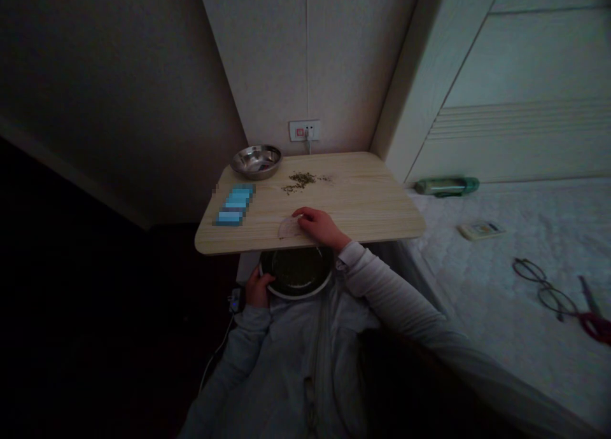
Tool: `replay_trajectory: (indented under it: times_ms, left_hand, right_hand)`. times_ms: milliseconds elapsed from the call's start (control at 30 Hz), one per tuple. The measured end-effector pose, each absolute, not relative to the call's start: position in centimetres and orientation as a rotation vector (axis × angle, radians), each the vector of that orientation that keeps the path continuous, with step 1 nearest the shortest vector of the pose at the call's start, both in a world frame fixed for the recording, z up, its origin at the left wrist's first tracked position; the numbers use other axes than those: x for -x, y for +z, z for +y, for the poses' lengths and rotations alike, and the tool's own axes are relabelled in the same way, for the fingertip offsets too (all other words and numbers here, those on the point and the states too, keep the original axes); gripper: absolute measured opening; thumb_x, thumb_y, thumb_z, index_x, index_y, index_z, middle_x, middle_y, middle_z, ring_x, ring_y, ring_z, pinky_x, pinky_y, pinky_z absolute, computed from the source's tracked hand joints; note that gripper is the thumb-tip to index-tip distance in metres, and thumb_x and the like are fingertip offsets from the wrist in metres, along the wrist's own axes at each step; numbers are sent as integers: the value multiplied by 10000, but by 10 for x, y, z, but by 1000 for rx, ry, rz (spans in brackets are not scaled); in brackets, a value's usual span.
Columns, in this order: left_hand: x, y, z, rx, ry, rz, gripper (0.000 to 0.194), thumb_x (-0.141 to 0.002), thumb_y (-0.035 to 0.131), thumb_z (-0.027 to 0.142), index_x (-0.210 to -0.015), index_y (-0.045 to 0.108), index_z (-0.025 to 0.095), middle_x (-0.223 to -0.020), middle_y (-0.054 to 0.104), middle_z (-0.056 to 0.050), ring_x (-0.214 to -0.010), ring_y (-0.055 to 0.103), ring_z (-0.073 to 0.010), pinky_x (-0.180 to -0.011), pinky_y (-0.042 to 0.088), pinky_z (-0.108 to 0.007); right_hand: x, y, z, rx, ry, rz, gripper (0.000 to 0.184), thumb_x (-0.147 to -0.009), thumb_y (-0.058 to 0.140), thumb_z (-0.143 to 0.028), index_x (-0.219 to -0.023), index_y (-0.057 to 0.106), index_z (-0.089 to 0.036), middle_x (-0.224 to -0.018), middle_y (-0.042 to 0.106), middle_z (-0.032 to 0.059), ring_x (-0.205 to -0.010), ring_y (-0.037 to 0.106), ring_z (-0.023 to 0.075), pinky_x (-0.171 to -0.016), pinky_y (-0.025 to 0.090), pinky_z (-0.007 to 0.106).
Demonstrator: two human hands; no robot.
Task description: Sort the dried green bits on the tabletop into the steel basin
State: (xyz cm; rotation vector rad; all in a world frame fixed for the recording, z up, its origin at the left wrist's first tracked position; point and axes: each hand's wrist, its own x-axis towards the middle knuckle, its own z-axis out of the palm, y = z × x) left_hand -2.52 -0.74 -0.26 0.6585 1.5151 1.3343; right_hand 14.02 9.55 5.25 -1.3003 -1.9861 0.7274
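My left hand point(258, 289) grips the left rim of a round, pale-rimmed bowl point(296, 295) in my lap, thumb over the edge. The bowl is dark inside and sits just under the table's front edge, which hides its far side. On the tabletop, my right hand point(319, 227) is closed on a clear, half-round plastic piece like a protractor point(287, 228), close to the front edge. Beyond it lies a loose pile of small greenish-brown grains point(303, 179), with a few scattered to its left and right.
A shiny metal bowl point(256, 162) stands at the back left of the small wooden table point(363, 200). Nearer is a blue, blurred phone-like item point(235, 205). On the bed point(458, 267) at right lie a green bottle point(446, 186), a pale device point(481, 229), glasses point(544, 286) and scissors point(594, 318).
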Motion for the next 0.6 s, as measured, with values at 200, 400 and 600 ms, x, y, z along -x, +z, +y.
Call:
replay_trajectory:
  times_ms: [200,400,600]
  left_hand:
    - [22,4,-8,-685,1319,1544,183,-394,500,180,-568,557,174,-572,551,30,-616,488,-140,-585,364,-252]
    - [23,4,-9,-667,1335,1524,166,-399,503,159,-555,557,170,-541,539,43,-578,476,-124,-576,366,-246]
    - [24,2,-9,-667,1337,1510,186,-406,510,158,-583,565,169,-541,541,45,-575,476,-121,-568,364,-242]
  right_hand:
    - [-141,52,95,1261,787,-2032,288,-699,401,-229,-926,573,-186,-685,569,-14,-607,472,96,-622,362,212]
    - [-142,52,94,1202,847,-2054,277,-692,415,-221,-911,581,-186,-805,589,-9,-669,488,92,-651,364,204]
    - [-142,51,95,1151,864,-2067,264,-691,416,-219,-883,594,-184,-827,590,-6,-691,494,93,-677,361,209]
